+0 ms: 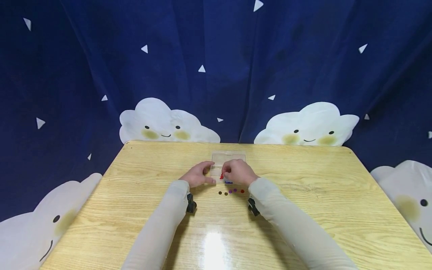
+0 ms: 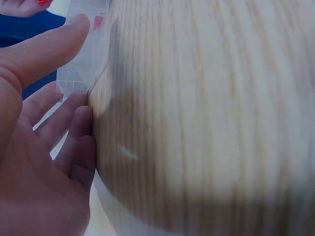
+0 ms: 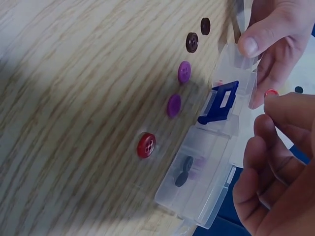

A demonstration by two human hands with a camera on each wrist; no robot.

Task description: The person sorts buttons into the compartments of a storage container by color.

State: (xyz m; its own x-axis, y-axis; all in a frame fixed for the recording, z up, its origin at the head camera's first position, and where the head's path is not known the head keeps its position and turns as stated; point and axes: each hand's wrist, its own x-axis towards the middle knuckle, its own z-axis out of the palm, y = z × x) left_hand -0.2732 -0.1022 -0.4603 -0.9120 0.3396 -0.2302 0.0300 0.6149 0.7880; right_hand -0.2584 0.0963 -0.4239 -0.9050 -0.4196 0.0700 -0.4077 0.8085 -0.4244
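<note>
A clear plastic box [image 1: 217, 172] with compartments lies on the table, its lid tilted back and a blue latch [image 3: 219, 102] at its front. My left hand [image 1: 198, 174] holds the box's left end, thumb at the front corner and fingers toward the back. Over the box, my right hand [image 1: 239, 171] pinches a small red button [image 3: 271, 92] between thumb and forefinger. Inside one compartment lie dark buttons [image 3: 184, 171] and something pink; a red piece [image 2: 98, 22] shows through the wall at the left end.
In front of the box sits a row of loose buttons: two dark brown ones [image 3: 192, 43], two purple ones [image 3: 173, 105] and a red one [image 3: 146, 145]. The wooden table [image 1: 303, 195] ends at a dark blue curtain [image 1: 222, 82] with white clouds.
</note>
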